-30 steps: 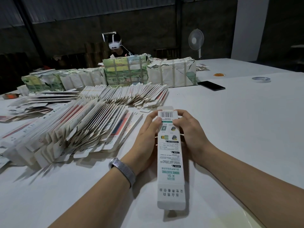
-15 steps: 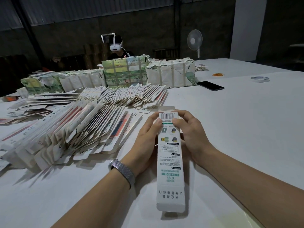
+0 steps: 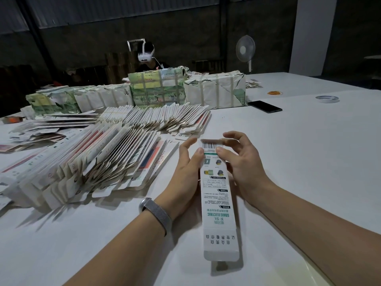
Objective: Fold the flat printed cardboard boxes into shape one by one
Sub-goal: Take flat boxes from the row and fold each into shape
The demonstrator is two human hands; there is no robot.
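**Long printed box held at its far end by both hands**

A long, narrow box (image 3: 218,203) of white cardboard with green print lies lengthwise between the two forearms, its rounded near end toward the person. The left hand (image 3: 186,172) holds its left edge, thumb on top beside the barcode, fingers straight. The right hand (image 3: 242,164) pinches the far end, thumb on the printed face and curled fingers over the end flap. A grey mesh band (image 3: 156,213) is around the left wrist.

Left of the left hand, rows of flat boxes (image 3: 99,159) lean on each other like fanned cards, with pale raw edges. Beyond them stand taped paper bundles (image 3: 214,90). Beyond the right hand lie a black phone (image 3: 265,106), a tape roll (image 3: 327,98) and orange rubber bands (image 3: 275,92), well apart. The table (image 3: 309,151) is smooth and white. Far behind, a person with a white headset (image 3: 146,55) sits, and a fan (image 3: 245,49) stands before a dark wall.
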